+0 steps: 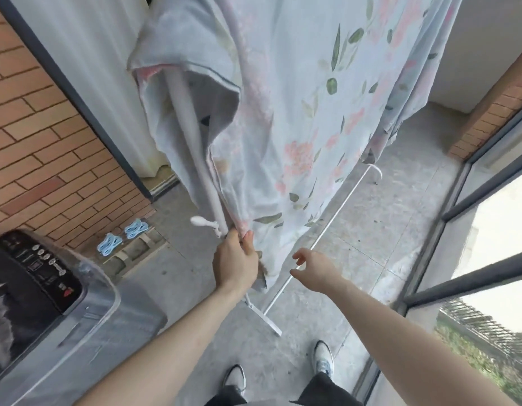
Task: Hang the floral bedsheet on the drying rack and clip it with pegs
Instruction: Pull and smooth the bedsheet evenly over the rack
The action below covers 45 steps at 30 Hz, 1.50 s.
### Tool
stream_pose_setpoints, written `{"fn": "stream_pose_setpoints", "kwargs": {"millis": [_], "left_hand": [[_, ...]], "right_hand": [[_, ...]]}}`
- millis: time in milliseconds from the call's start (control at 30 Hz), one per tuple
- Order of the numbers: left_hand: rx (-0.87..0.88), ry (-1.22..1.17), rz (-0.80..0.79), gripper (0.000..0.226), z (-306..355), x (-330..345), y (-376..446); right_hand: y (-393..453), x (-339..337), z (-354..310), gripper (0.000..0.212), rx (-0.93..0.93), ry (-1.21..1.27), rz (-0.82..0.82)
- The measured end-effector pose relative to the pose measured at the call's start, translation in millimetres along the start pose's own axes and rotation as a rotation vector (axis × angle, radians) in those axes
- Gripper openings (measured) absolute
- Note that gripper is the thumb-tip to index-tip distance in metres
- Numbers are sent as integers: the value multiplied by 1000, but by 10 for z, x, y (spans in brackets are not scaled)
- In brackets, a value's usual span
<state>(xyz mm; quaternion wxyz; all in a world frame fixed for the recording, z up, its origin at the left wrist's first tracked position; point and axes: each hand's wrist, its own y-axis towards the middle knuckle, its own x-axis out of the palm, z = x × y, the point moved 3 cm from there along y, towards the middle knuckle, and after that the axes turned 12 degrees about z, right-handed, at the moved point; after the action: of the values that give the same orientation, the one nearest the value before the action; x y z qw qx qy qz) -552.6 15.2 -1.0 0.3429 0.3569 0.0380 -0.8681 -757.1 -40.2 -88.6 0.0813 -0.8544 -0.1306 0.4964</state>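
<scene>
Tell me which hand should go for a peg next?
Right, probably. The right hand is open and free, while the left hand pinches the floral bedsheet at its lower edge beside the rack pole. No pegs visible.

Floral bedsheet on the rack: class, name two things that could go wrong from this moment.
1. The floral bedsheet shows no pegs, and only the left hand pinches its edge, so it may slide off the drying rack.
2. Its lower corner hangs near the floor and could get dirty.
</scene>
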Motion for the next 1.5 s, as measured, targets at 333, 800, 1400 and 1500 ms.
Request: {"fn": "stream_pose_setpoints", "kwargs": {"millis": [333,800,1400,1500], "left_hand": [[-68,87,273,23,7,272,-308],[-150,322,345,21,-215,66,-394],[-826,-184,833,19,-74,1469,-953],[-1069,-155,640,28,-50,2029,-1135]], "right_hand": [[737,-78,237,40,-400,-90,-131],[908,125,248,38,-580,-276,-321],[2333,-293,756,24,-540,-233,-635],[2538,-353,860,19,-414,-212,-713]]}}
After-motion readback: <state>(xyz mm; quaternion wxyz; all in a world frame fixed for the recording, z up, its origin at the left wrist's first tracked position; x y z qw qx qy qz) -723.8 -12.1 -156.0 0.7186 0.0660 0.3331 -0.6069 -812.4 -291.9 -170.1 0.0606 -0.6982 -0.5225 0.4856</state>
